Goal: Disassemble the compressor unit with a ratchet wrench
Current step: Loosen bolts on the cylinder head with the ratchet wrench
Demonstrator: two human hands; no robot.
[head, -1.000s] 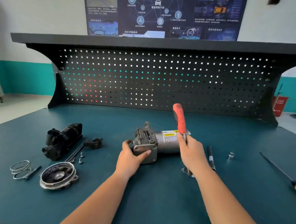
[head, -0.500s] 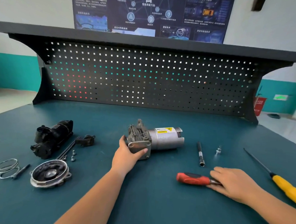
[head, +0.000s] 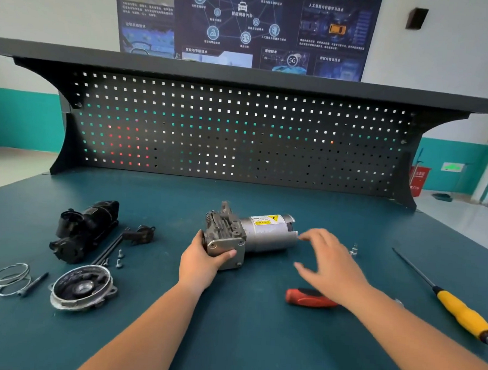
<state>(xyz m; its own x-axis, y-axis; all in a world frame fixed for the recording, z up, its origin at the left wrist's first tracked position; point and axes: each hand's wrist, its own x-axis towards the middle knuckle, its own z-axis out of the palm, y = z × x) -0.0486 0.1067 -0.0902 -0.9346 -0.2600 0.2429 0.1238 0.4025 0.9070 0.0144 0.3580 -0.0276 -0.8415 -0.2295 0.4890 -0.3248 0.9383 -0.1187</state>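
The red-handled wrench (head: pixel 310 298) lies on the bench (head: pixel 243 340) in front and to the right of the compressor (head: pixel 265 234). The right hand (head: pixel 332 264) hovers just right of the compressor, with its fingers spread and holding nothing. The left hand (head: pixel 202 257) grips the compressor's left end, thumb curled across its plate.

Bench top (head: pixel 257 341) plain dark teal. Compressor unit (head: pixel 265 234) silver-grey with a yellow warning label (head: pixel 265 220). Ratchet wrench (head: pixel 307 298) at its 5 o'clock: red handle, black stripe. Screwdriver (head: pixel 462 312) at 4 o'clock: yellow handle, black shaft. Housing (head: pixel 85 230) at 9 o'clock black. Pegboard (head: pixel 240 133) at 12 o'clock black, with a grid of square holes.
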